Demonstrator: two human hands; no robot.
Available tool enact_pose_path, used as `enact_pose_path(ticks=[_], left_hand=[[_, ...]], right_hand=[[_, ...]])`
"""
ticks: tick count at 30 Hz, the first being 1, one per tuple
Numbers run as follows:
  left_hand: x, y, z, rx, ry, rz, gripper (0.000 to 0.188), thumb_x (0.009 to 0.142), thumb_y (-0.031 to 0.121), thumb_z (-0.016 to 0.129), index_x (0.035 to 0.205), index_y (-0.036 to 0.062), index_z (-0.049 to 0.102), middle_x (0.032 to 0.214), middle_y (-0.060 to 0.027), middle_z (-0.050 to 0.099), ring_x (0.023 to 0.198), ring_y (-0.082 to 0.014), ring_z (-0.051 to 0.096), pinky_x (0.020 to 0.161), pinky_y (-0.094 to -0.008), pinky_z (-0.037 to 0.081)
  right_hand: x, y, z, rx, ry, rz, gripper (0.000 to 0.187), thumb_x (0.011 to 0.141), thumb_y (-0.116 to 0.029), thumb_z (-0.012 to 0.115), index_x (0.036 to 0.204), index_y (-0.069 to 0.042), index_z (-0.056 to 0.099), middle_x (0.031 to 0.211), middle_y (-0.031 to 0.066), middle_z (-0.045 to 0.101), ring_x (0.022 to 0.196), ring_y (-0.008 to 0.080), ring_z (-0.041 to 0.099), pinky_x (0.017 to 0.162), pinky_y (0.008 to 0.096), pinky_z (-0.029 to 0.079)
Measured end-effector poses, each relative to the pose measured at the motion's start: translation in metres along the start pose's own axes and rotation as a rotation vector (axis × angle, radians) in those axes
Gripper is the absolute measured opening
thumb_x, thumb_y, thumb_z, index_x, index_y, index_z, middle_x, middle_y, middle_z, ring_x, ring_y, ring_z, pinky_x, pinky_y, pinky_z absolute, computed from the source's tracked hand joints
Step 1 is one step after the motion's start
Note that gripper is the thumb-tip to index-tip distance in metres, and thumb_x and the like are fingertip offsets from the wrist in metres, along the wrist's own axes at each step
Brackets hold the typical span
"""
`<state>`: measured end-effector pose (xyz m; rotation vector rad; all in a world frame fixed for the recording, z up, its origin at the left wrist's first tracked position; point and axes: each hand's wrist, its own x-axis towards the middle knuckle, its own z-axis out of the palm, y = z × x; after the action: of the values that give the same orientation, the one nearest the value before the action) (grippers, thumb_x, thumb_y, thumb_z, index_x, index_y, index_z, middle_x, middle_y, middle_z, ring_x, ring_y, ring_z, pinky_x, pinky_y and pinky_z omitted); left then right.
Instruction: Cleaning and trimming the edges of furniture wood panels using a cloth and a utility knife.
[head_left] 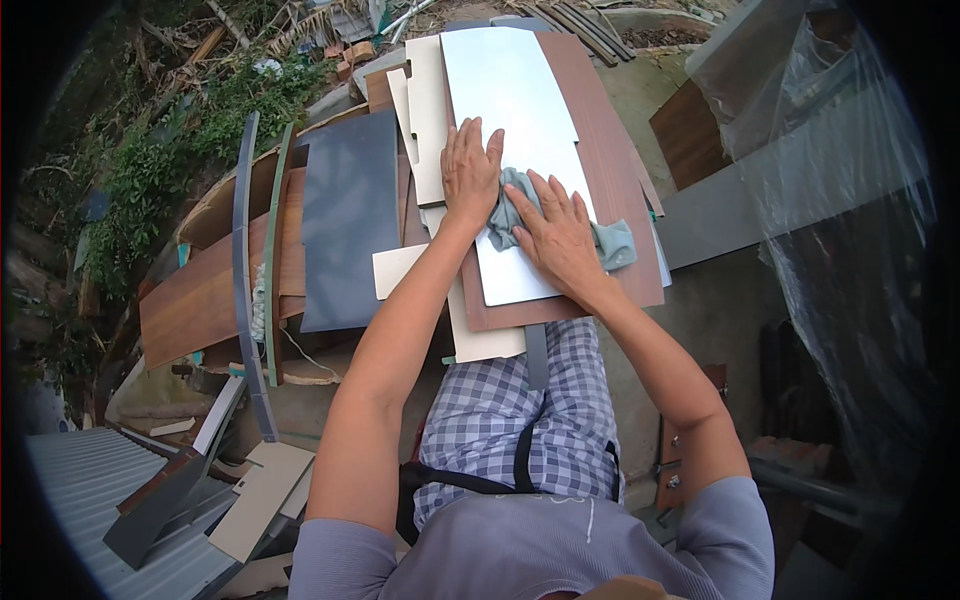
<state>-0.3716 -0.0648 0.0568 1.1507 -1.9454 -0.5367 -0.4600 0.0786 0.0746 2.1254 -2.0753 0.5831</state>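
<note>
A glossy white panel [515,95] lies on a larger brown wood-grain board [625,200] in front of me. My left hand [470,172] rests with its fingers extended on the panel's left side, holding nothing. Under my right hand [557,240] is a crumpled grey-green cloth [615,243], pressed against the panel's face. Part of the cloth sticks out on both sides of that hand. The fingers of my right hand are slightly spread over it, and its palm side is hidden. Cream boards [427,120] show beneath the stack's left edge.
To the left lie a dark grey panel [350,220], brown boards [200,290] and a curved grey strip [245,270]. Cut board pieces [262,495] sit at lower left, by corrugated sheeting [75,490]. Clear plastic sheeting [820,150] hangs at right. Green plants [165,200] grow at far left.
</note>
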Motion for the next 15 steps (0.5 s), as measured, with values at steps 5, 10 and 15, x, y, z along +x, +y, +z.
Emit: enact_pose_path(ticks=[5, 10, 15], left_hand=[[0.003, 0.001, -0.001, -0.082, 0.026, -0.004, 0.063, 0.097, 0.05, 0.033, 0.129, -0.0021, 0.046, 0.133, -0.023, 0.046, 0.13, -0.0401, 0.035, 0.108, -0.0463, 0.025], [0.001, 0.004, 0.002, -0.032, -0.026, 0.021, 0.063, 0.096, 0.052, 0.033, 0.131, 0.0013, 0.044, 0.138, -0.0225, 0.041, 0.132, -0.04, 0.031, 0.108, -0.0518, 0.022], [0.001, 0.001, 0.001, -0.052, 0.052, -0.016, 0.063, 0.096, 0.049, 0.036, 0.133, -0.0023, 0.042, 0.139, -0.0259, 0.037, 0.132, -0.0397, 0.032, 0.11, -0.0443, 0.022]], right_hand=[[0.055, 0.025, 0.02, -0.034, 0.044, -0.004, 0.054, 0.088, -0.031, 0.056, 0.139, -0.022, 0.04, 0.144, 0.0134, 0.034, 0.132, 0.0373, 0.032, 0.104, 0.0596, 0.026], [0.108, 0.044, 0.037, -0.076, 0.054, 0.084, 0.05, 0.093, -0.032, 0.045, 0.142, -0.023, 0.035, 0.146, 0.0139, 0.031, 0.134, 0.0358, 0.029, 0.105, 0.0587, 0.024], [0.101, 0.036, 0.043, -0.019, 0.088, 0.098, 0.052, 0.091, -0.037, 0.048, 0.139, -0.022, 0.039, 0.144, 0.0176, 0.033, 0.133, 0.0402, 0.028, 0.105, 0.0602, 0.021]])
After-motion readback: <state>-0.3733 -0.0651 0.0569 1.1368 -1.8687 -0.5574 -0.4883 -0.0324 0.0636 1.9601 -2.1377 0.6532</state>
